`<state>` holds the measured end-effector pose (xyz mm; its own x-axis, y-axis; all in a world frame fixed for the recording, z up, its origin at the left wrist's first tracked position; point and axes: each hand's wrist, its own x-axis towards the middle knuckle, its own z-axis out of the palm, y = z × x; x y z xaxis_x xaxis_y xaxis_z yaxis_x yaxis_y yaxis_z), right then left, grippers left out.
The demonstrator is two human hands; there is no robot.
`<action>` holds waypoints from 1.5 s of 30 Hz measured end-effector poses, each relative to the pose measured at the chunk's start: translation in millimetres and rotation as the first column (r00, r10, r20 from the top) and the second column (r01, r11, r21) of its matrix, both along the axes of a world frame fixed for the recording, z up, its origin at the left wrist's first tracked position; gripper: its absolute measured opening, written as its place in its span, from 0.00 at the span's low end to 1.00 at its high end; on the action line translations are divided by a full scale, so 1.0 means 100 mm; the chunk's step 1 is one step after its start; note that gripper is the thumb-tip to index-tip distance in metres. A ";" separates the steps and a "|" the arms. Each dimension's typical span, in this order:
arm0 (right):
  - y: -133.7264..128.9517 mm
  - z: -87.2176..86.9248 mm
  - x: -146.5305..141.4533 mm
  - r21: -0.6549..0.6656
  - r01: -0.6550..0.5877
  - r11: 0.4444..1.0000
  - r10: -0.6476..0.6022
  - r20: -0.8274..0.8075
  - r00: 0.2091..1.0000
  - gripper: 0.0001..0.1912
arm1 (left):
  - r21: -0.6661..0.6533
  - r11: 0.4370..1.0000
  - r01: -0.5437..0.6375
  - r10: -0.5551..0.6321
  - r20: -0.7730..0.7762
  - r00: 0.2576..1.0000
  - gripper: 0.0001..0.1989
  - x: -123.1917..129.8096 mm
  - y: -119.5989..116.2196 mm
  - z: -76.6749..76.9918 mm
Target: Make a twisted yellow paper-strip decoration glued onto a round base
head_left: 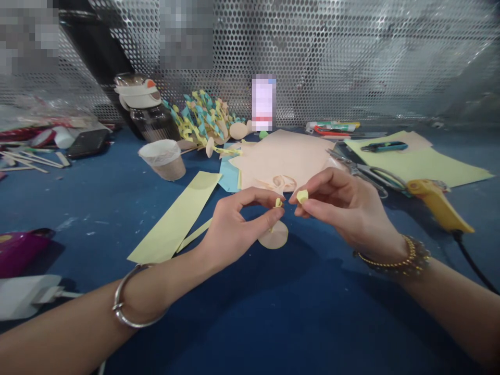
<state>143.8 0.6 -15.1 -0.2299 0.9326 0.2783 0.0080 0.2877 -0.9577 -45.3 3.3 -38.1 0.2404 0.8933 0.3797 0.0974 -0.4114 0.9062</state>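
Observation:
Both hands meet near the middle of the view, a small gap between their fingertips. My left hand (244, 221) pinches a thin folded piece of yellow paper (278, 203) between thumb and forefinger. In my right hand (344, 211), thumb and fingers close on a small folded yellow paper piece (302, 196), which looks chunky; its exact shape is hard to make out. Below the left fingertips lies a round pale paper disc (275, 237) on the blue table. Left of the hands are a wide yellow paper strip (175, 219) and a narrow one (195, 235), partly hidden by my wrist.
Behind the hands lie pink paper sheets (281, 156). Scissors (375, 174) and a yellow glue gun (441, 205) are at right, near a cutter (385, 147). A paper cup (163, 159), dark bottle (150, 114) and colourful paper stems (207, 117) stand at back left.

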 end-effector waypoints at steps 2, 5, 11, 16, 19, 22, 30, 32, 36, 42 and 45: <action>-0.02 0.02 -0.02 0.019 0.012 1.000 -0.013 0.033 0.999 0.06 | -0.014 1.000 0.005 -0.004 0.019 1.000 0.07 0.00 0.00 0.00; -0.06 0.05 -0.05 0.044 0.036 0.998 -0.039 0.088 0.995 0.08 | -0.037 0.999 0.005 -0.004 0.033 0.999 0.10 0.01 -0.01 0.00; -0.10 0.06 -0.06 0.081 0.048 0.996 -0.057 0.115 0.992 0.09 | -0.068 0.997 0.030 -0.027 0.039 0.999 0.07 0.00 -0.02 0.03; -0.08 0.06 -0.04 0.103 0.070 0.992 -0.082 0.122 0.989 0.07 | -0.071 0.990 0.118 -0.113 0.075 0.991 0.17 -0.07 0.01 0.05; -0.07 0.05 -0.03 0.095 0.063 0.994 -0.073 0.109 0.991 0.08 | -0.078 0.978 0.195 -0.184 0.135 0.974 0.20 -0.11 0.06 0.00; -0.06 0.05 -0.03 0.089 0.057 0.994 -0.065 0.090 0.994 0.07 | -0.095 0.958 0.269 -0.247 0.197 0.949 0.20 -0.13 0.11 -0.05; -0.03 0.03 0.02 0.079 0.058 0.995 -0.064 0.066 0.996 0.06 | -0.066 0.973 0.220 -0.219 0.027 0.975 0.11 -0.14 0.06 0.05; -0.03 0.03 0.02 0.082 0.051 0.995 -0.057 0.071 0.996 0.06 | -0.082 0.971 0.225 -0.224 0.020 0.974 0.09 -0.12 0.04 0.07; -0.04 0.04 0.01 0.078 0.038 0.996 -0.043 0.069 0.997 0.06 | -0.097 0.960 0.261 -0.258 0.041 0.965 0.07 -0.11 0.02 0.07; -0.04 0.03 0.01 0.078 0.030 0.997 -0.034 0.060 0.998 0.07 | -0.056 0.951 0.304 -0.303 0.025 0.953 0.07 -0.10 0.02 0.07; -0.04 0.03 0.02 0.074 0.027 0.997 -0.031 0.055 0.998 0.07 | -0.047 0.955 0.294 -0.294 0.008 0.956 0.07 -0.09 0.02 0.07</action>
<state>145.7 -3.8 -11.8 -0.2205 0.9165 0.3338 0.0707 0.3563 -0.9317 -54.3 5.3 -31.2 0.4948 0.7999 0.3395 -0.0222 -0.3789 0.9252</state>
